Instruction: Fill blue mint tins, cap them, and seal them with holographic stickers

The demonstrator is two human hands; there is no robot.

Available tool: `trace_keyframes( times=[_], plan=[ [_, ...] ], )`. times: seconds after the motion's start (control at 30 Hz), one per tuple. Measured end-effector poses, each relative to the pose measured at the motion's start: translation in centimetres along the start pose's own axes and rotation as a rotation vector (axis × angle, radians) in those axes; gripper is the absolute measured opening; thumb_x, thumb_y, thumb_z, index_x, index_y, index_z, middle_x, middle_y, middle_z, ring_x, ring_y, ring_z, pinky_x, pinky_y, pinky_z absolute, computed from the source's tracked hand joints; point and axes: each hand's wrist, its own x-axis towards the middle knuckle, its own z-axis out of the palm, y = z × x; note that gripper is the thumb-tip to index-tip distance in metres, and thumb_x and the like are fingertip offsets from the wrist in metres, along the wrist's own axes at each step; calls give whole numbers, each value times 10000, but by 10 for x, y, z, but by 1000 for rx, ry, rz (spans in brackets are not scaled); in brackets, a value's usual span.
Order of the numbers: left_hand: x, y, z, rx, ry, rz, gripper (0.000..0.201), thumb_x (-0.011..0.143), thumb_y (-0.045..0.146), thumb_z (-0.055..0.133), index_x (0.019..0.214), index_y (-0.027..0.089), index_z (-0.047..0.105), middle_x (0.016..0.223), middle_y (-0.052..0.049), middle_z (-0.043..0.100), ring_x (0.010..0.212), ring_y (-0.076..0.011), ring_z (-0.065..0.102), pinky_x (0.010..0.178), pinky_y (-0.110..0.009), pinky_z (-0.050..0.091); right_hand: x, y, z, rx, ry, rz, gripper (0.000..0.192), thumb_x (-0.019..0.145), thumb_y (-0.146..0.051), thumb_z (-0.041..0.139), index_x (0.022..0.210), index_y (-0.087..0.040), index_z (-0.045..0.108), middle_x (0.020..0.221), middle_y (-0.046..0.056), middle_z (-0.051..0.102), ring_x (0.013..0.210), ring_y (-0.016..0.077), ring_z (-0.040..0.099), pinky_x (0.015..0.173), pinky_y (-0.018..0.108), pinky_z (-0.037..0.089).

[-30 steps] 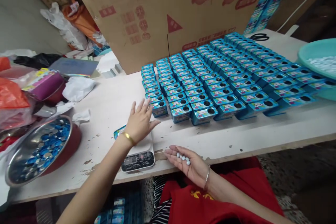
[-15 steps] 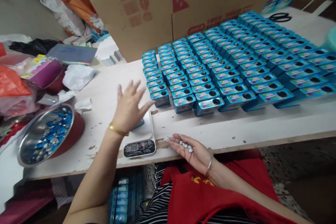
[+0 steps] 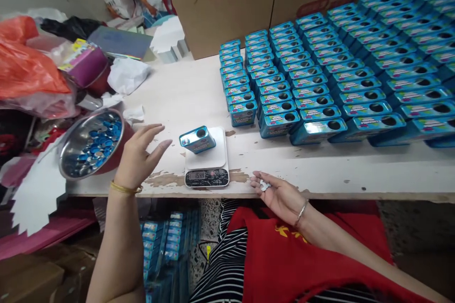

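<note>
Head view, looking down on a worn white worktable (image 3: 313,170): one small blue rectangular tin with a round hole in its top (image 3: 197,139) stands alone on the white platform of a small digital kitchen scale (image 3: 207,161), whose lit display faces the person, so the reading is easy to see from the seat. The left hand (image 3: 137,158) hovers open, fingers spread and empty, between the scale and a tilted steel bowl of blue round caps (image 3: 91,144); the bowl leans toward the person, so the caps are within easy reach. The right hand (image 3: 279,194) rests palm-up at the table's front edge, loosely cupped around a few small white tablets (image 3: 263,186), kept level so they do not roll off. Behind the scale, many identical blue tins (image 3: 320,80) stand in tight rows with their holes upward, backed by a large brown cardboard box (image 3: 227,0).

Half a second ago the left hand was over the scale, covering the tin. Now it has drawn back to the left, and the tin stands clear on the platform. The right hand has kept its place and its tablets. The camera has swung left and down, pushing the rows toward the right edge.
</note>
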Motion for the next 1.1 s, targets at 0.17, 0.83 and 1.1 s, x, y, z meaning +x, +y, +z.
trace_keyframes(
  times=[0.17, 0.83, 1.1],
  plan=[
    [-5, 4, 10, -80, -55, 28, 359, 900, 432, 514, 1173, 211, 584, 1108, -76, 641, 1006, -209, 617, 910, -403, 524, -1, 4, 7, -11, 17, 31, 64, 838, -86, 602, 829, -78, 665, 825, 115, 668, 777, 151, 663, 696, 216, 555],
    [21, 26, 50, -205, 10, 103, 567, 802, 393, 690, 1280, 210, 445, 998, -65, 676, 873, -168, 649, 760, -309, 527, -3, 9, 22, -77, -48, 59, 100, 841, -135, 617, 821, -74, 694, 729, 80, 683, 665, 118, 655, 644, 202, 548],
    [51, 51, 60, -263, -6, 226, 622, 808, 391, 685, 1346, 207, 431, 980, -57, 676, 823, -148, 629, 689, -274, 523, -5, 0, 22, -31, -53, 1, 67, 786, -148, 682, 781, -83, 699, 692, 64, 672, 629, 108, 644, 606, 191, 534]
  ],
)
